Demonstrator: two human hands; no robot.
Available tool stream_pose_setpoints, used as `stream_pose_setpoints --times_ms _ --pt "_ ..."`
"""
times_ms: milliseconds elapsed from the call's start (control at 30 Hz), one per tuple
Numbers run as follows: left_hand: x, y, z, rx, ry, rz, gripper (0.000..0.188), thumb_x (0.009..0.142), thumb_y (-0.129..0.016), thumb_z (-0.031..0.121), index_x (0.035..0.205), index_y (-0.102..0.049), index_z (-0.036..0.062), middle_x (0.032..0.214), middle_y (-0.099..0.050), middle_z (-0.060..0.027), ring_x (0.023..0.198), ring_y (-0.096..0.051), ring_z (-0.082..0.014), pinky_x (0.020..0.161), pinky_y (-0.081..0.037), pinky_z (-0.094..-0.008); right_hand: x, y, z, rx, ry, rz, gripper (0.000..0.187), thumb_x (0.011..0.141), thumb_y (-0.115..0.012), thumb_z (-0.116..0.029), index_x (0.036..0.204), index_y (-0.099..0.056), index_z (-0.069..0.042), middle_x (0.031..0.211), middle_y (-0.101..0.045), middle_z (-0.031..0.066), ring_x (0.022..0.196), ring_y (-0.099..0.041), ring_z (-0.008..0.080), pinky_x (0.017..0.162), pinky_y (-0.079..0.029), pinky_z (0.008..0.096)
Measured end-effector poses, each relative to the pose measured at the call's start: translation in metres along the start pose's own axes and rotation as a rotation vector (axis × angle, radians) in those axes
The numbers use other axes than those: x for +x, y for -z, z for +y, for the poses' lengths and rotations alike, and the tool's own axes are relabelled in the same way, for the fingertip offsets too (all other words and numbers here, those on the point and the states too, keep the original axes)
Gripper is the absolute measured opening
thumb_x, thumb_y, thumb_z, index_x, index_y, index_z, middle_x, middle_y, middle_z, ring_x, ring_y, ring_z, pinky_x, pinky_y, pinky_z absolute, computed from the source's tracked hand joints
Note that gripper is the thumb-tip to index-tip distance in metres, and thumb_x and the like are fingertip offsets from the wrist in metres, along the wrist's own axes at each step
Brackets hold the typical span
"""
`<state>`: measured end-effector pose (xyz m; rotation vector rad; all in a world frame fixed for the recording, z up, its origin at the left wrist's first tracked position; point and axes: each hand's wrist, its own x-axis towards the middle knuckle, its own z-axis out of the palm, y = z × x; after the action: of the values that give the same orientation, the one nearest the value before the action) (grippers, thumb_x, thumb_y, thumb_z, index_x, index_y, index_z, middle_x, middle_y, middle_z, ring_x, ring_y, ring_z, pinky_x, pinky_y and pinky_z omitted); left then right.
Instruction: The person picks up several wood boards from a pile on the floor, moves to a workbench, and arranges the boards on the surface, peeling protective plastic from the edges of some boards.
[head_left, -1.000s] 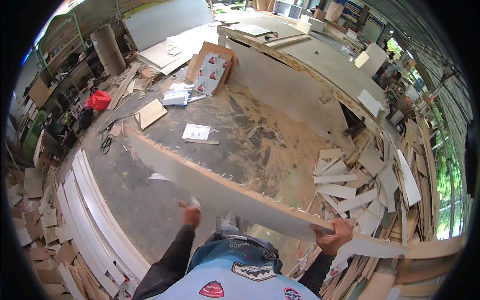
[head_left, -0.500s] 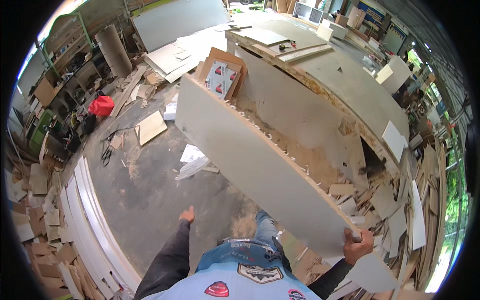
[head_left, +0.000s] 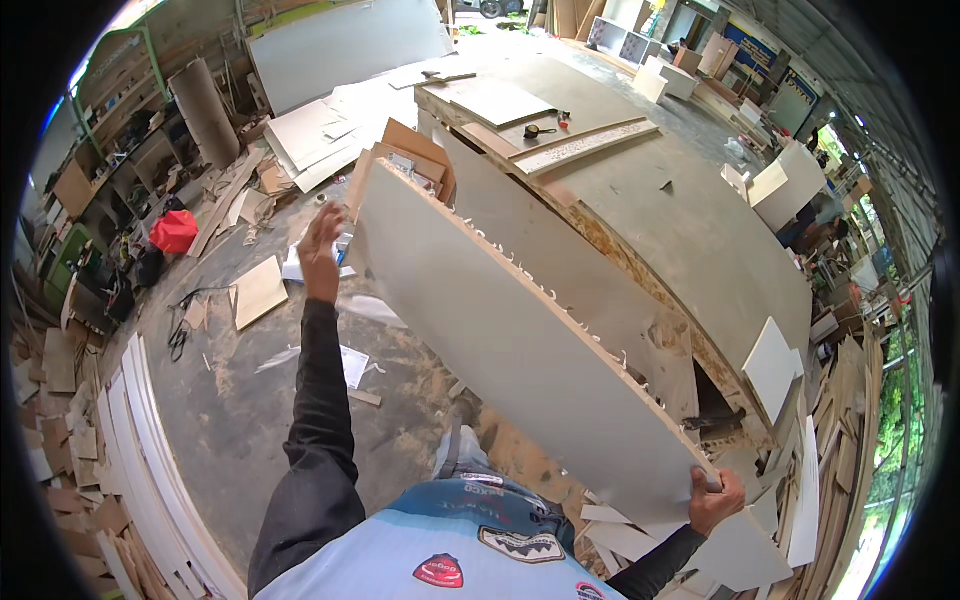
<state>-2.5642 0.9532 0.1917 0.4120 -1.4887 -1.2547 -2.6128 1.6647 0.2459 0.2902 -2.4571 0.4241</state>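
A long pale-grey board (head_left: 520,370) stands on edge in front of me, slanting from the far left down to the near right. White curled shavings cling along its raw upper edge. My right hand (head_left: 717,500) grips that edge near the board's near right end, thumb on the close face, other fingers over the top. Beside the far left end my left hand (head_left: 320,250) is raised with fingers stretched out, apart from the board and holding nothing. An open cardboard box (head_left: 420,150) with packages in it sits just behind that far end.
A large worktable (head_left: 640,220) stands beyond the board, bearing a tape measure (head_left: 538,131) and wood strips. Offcuts (head_left: 850,430) pile up at the right. Long white panels (head_left: 160,470) lie at the left. A loose wood piece (head_left: 260,292) and papers lie on the floor.
My left hand has risen from low beside my body to the board's far end. The right hand keeps its grip on the board. The view has shifted slightly.
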Motion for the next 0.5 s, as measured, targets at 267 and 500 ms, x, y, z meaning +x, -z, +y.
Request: stream_pose_setpoints --times_ms 267,500 --pt "0.071 -0.126 -0.114 0.113 0.145 -0.122 0.021 0.094 -0.075 0.01 0.111 -0.077 -0.0018 0.1 -0.071 -0.0028 0.09 -0.065 -0.0098 0.081 -0.052 -0.0237 0.132 -0.102 0.05 0.004 0.024 -0.048 0.072 0.075 -0.077 -0.07 0.068 -0.054 -0.002 0.061 -0.049 0.0151 0.057 -0.051 0.0345 0.056 -0.037 0.0456" --pt "0.028 -0.202 -0.306 -0.185 0.618 0.06 0.032 0.101 -0.066 0.027 0.117 -0.069 -0.0003 0.099 -0.072 -0.0046 0.082 -0.067 -0.0139 0.07 -0.052 -0.0264 0.272 -0.173 0.058 -0.007 0.367 0.292 0.07 0.074 -0.085 -0.061 0.102 -0.056 -0.004 0.083 -0.06 0.0141 0.07 -0.058 0.0335 0.064 -0.047 0.0458"
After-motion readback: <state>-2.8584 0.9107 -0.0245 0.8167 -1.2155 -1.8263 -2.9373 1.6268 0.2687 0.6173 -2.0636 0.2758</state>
